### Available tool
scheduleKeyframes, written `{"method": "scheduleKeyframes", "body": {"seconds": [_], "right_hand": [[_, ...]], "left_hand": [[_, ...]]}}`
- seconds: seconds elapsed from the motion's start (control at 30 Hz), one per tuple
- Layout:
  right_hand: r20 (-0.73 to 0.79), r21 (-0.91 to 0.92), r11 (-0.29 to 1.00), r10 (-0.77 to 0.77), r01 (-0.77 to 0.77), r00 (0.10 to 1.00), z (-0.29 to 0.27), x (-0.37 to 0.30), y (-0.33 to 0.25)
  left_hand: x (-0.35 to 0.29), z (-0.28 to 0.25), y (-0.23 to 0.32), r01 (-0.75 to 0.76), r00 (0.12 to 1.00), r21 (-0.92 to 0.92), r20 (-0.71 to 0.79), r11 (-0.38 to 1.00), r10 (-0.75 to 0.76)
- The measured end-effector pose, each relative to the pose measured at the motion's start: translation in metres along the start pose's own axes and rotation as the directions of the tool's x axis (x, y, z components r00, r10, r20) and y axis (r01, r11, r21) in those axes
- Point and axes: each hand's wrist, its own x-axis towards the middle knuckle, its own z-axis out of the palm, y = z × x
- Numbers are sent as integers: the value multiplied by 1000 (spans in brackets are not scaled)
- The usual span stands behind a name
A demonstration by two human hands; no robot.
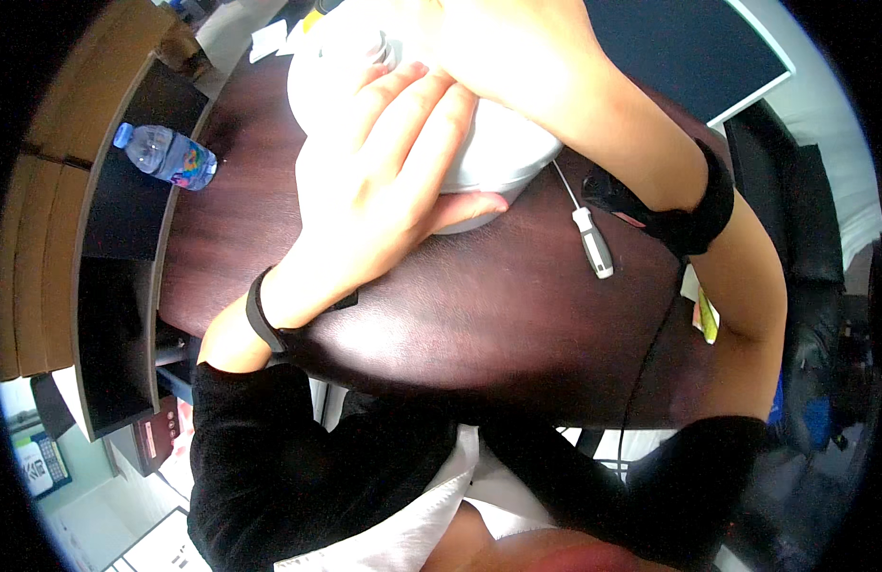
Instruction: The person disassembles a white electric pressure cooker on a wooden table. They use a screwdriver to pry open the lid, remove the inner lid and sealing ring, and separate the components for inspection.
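A large white rounded object (503,153) sits on the dark wooden table (479,324), near the far side. My left hand (384,181) lies flat over its left flank, fingers spread and thumb pressed against its lower edge. My right hand (488,38) reaches over the top of the object, and its fingers are hidden from view. Both wrists wear black bands. A screwdriver with a white handle (591,238) lies on the table just right of the object, under my right forearm.
A plastic water bottle (166,155) lies on a dark shelf at the left. Cardboard boxes (40,210) stand beyond it. A black chair (803,238) is at the right, with a dark panel (689,48) behind it. A cable (650,353) runs down the table.
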Motion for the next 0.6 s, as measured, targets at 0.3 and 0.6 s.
{"method": "scheduleKeyframes", "body": {"seconds": [0.3,0.6], "right_hand": [[-66,59,998,-7,11,998,16,5,-1],[-179,142,982,-99,126,979,18,-2,9]], "left_hand": [[-7,3,7,44,997,54,-60,998,-41],[-6,9,12,33,991,76,-134,997,-22]]}}
